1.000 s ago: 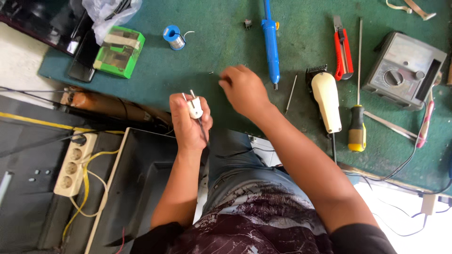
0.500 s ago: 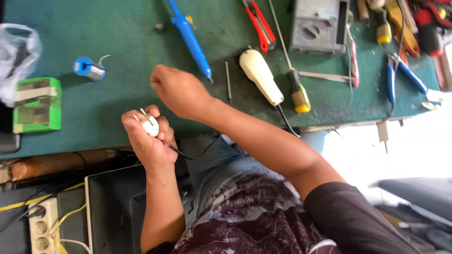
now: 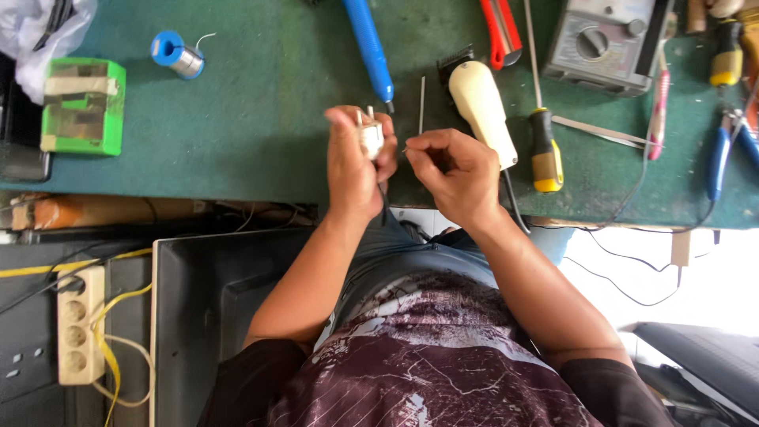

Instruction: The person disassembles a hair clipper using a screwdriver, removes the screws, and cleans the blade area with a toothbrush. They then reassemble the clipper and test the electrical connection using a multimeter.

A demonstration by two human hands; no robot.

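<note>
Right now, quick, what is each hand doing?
Left hand: closed around a small white plug part.
Right hand: fingers pinched shut on something thin; cannot tell what.

Even, soft daylight, overexposed glare at lower right, sharp focus, slight wide-angle edge distortion.

Over the green mat (image 3: 261,119), the left hand (image 3: 356,162) gripped a small white plug-like part (image 3: 370,136) with metal prongs sticking up, and the right hand (image 3: 451,170) pinched something thin just beside it, too small to make out. Just beyond the hands lay a blue soldering iron (image 3: 368,47), a cream hair clipper (image 3: 482,99) and a yellow-handled screwdriver (image 3: 544,146), with a grey multimeter (image 3: 605,43) farther right. A blue solder spool (image 3: 175,55) and a green box (image 3: 83,107) sat well to the left.
</note>
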